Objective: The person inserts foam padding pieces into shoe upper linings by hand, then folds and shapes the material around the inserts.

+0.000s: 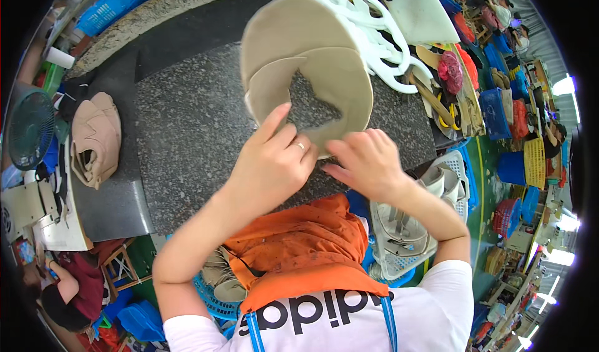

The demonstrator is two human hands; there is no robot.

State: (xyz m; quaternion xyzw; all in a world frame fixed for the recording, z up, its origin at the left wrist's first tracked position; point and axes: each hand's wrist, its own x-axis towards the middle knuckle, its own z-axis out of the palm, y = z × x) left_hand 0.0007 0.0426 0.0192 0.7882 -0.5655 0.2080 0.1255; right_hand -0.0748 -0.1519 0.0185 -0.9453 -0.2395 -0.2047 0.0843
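A beige shoe upper (299,30), with a rounded toe and an open middle, is held up over a dark speckled work surface (187,127). My left hand (274,155), a ring on one finger, is closed on its lower left edge, with the index finger stretched along the inside. At the lower right, by the heel end, my right hand (369,165) has its thumb and curled fingers at the edge. The left thumb is hidden behind the left hand.
Folded beige uppers (95,136) lie to the left. White curved plastic pieces (374,30) and yellow-handled scissors (453,116) are at the upper right. A white basket (399,261) of uppers stands below my right forearm. Another person (75,283) sits at lower left.
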